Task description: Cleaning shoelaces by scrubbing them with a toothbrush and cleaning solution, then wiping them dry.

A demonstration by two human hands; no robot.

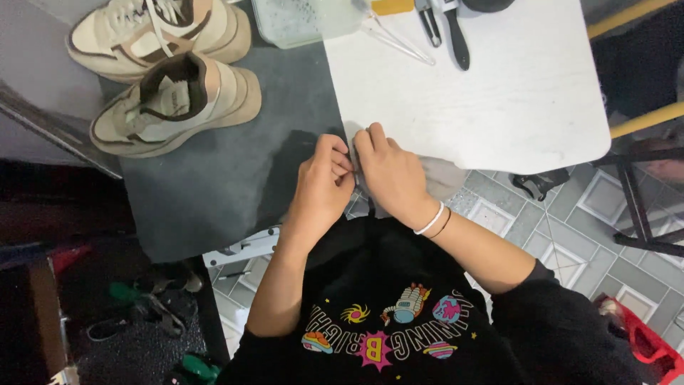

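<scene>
Below, a white table (499,93) meets a dark grey mat (214,178) bearing two beige sneakers (171,71). At the table's near edge, left hand (322,187) and right hand (390,175) pinch something too small to identify, fingertips nearly touching.

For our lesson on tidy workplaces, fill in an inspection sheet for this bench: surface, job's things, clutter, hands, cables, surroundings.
Surface: white board beside dark grey mat.
Job's things: small pale piece pinched at the board's edge; too small to identify.
Clutter: two beige sneakers, clear plastic tub, black-handled tools.
Hands: left hand and right hand meet, fingertips together.
Cables: nothing seen.
Surroundings: tiled floor, red object.
</scene>
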